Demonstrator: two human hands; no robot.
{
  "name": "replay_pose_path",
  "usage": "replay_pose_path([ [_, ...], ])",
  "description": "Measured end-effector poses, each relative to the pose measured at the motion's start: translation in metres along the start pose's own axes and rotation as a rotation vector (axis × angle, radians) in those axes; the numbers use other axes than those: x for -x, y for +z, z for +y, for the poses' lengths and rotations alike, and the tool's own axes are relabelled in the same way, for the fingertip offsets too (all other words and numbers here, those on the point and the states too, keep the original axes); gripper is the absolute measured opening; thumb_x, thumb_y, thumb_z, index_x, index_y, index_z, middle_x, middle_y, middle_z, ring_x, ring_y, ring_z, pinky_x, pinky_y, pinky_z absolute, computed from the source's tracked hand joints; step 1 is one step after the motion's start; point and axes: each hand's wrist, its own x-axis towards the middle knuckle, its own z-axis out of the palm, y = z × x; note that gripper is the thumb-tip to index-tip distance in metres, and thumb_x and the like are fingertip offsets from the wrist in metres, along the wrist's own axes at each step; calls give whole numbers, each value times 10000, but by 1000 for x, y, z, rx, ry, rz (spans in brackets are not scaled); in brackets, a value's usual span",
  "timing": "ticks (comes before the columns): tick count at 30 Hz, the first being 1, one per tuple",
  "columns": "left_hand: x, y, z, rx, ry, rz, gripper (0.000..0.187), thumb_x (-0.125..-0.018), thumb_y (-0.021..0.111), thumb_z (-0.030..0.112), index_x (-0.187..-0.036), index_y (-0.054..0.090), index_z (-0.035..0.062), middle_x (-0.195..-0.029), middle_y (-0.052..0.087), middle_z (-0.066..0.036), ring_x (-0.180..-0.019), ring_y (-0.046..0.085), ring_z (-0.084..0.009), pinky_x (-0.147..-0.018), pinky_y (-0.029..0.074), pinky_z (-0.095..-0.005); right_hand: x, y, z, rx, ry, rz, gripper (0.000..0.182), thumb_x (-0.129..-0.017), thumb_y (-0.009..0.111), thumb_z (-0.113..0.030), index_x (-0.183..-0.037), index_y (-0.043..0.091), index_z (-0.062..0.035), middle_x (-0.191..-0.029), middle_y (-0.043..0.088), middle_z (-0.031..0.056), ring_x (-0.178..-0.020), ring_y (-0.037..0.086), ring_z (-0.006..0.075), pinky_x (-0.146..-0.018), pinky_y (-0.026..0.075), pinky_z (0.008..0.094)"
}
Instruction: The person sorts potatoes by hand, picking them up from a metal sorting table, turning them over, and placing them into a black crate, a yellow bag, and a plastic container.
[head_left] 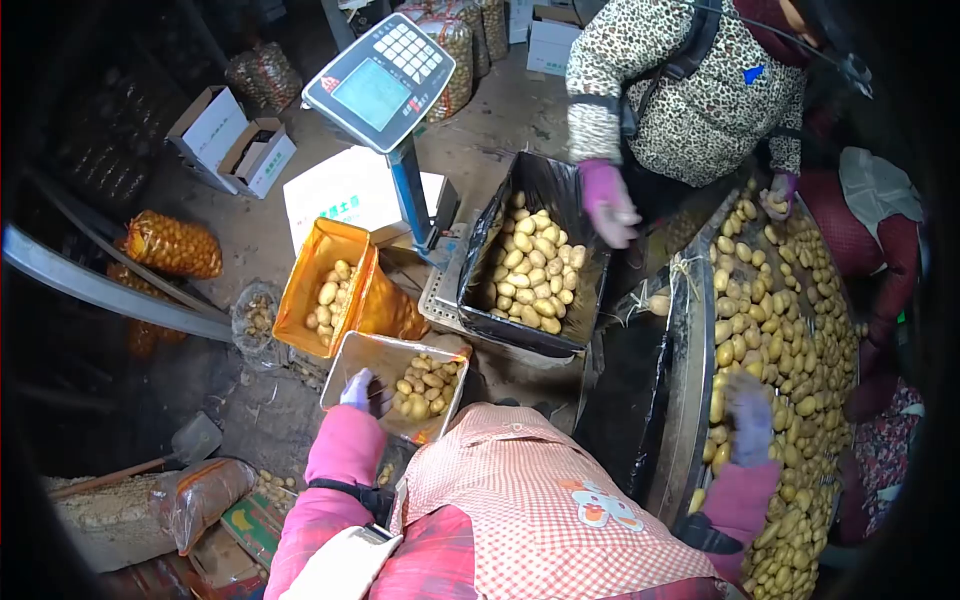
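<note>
My left hand (366, 392), in a pale glove, is over the left side of a white-rimmed bin (343, 372) that holds potatoes (425, 388); its fingers are smeared by motion. On the right, my right hand (748, 415) is above the sorting table's potatoes (790, 400), blurred, and whether it holds anything is unclear. Between my arms and the scale stands a black-lined box (480, 325) with many potatoes (538, 265). An orange crate (290, 325) with potatoes sits beyond the white-rimmed bin.
A scale display (380, 85) rises on a blue post behind the boxes. Across from me, a person in a spotted jacket (690, 110) reaches toward the potatoes; another person in red sleeves (895, 270) is at the right. Net sacks (175, 245) and a metal rail (110, 285) are left.
</note>
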Motion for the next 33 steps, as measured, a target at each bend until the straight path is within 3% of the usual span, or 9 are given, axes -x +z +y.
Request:
replay_pose_path([
  [1, 5, 16, 1, -33, -3, -76, 287, -873, 542, 378, -1083, 553, 183, -975, 622, -52, -771, 606, -256, -628, 490, -400, 11, -32, 13, 619, -395, 138, 363, -926, 495, -136, -1248, 453, 25, -1224, 516, 156, -1141, 491, 233, -985, 389, 351],
  [3, 2, 43, -5, -77, -10, -160, 305, -887, 522, 374, -1102, 553, 160, -1009, 615, -71, -848, 599, -276, -724, 487, -427, 47, -59, 54, -94, 422, 377, 435, -946, 470, -185, -1318, 392, 27, -1296, 457, 139, -1157, 459, 226, -1018, 350, 324],
  [7, 23, 84, -11, -195, -11, -340, 307, -893, 520, 359, -1113, 556, 147, -983, 613, -80, -862, 602, -274, -768, 492, -435, 151, -74, 101, 117, 741, 423, 557, -871, 583, -195, -1347, 367, -2, -1398, 366, 182, -1277, 372, 286, -1062, 305, 363],
  [10, 38, 123, -14, -317, -51, -392, 282, -897, 523, 343, -1076, 564, 129, -945, 619, -65, -815, 620, -235, -674, 498, -377, 254, -4, 210, 77, 549, 642, 754, -807, 658, -107, -1412, 216, -21, -1448, 277, 190, -1353, 263, 273, -1099, 246, 379],
  [13, 0, 140, -25, -450, 51, -796, 242, -887, 535, 323, -1031, 563, 131, -804, 602, -6, -637, 578, -167, -551, 472, -308, 158, -31, 72, 122, 511, 315, 651, -801, 657, -116, -1348, 336, 28, -1337, 431, 187, -1262, 390, 291, -1060, 307, 345],
  [15, -6, 167, -41, -477, 127, -856, 297, -863, 576, 343, -1063, 562, 125, -839, 605, -11, -660, 585, -172, -562, 491, -321, 136, -31, 79, 505, 905, 315, 831, -756, 673, -395, -1362, 298, 33, -1228, 490, 287, -1147, 493, 387, -961, 412, 397],
  [17, 35, 195, -36, -516, 110, -810, 455, -821, 623, 436, -1133, 552, 112, -918, 611, -40, -722, 598, -186, -616, 520, -344, 89, -47, 19, -123, 1013, 443, 947, -670, 727, -472, -1352, 311, 37, -1246, 462, 304, -1143, 498, 380, -947, 422, 422],
  [27, 158, 335, -62, -745, 363, -1401, 502, -891, 560, 348, -1242, 489, -3, -1112, 591, -141, -969, 597, -231, -834, 489, -352, -29, -53, 100, 63, 1096, 308, 1052, -563, 793, -479, -1345, 305, 31, -1224, 509, 268, -1129, 518, 360, -976, 401, 395],
  [33, 252, 371, -104, -1033, 391, -1784, 286, -905, 530, 119, -1170, 567, 18, -1072, 604, -83, -943, 567, -142, -824, 454, -265, -93, -46, 136, 30, 1081, 390, 744, -674, 732, -393, -1223, 440, 14, -1182, 555, 217, -1037, 579, 337, -903, 448, 416],
])
